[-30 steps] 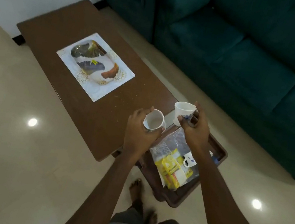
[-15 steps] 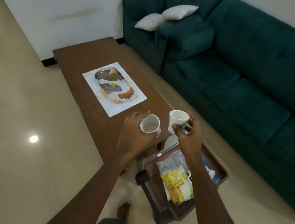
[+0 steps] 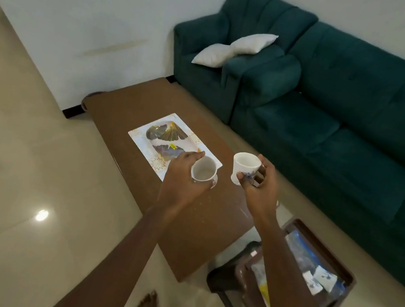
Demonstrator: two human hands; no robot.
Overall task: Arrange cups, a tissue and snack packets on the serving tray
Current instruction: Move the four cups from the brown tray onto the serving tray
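Teal sofas [image 3: 336, 116] line the far wall, and in front of them stands the long brown coffee table [image 3: 185, 217], with the white patterned serving tray [image 3: 151, 134] lying flat near its middle. Off the table's near end, low at the right, sits a dark crate [image 3: 326, 257] holding clear snack packets [image 3: 300, 252] (the tissue may be among them, but that cannot be made out).

Compared with a second ago, both cups have travelled away from the crate and now hang over the table close to the tray, so the carry looks nearly finished and setting them down seems the next step.

Reaching forward with a straight arm, the left hand [image 3: 182, 174] has its fingers wrapped round the left cup [image 3: 203, 172], which tilts its empty mouth toward the camera just above the tray's near corner. Slightly further right, the right hand [image 3: 260, 187] pinches the right cup [image 3: 244, 167] upright by its lower body, thumb in front and fingers behind, over bare tabletop beside the tray.
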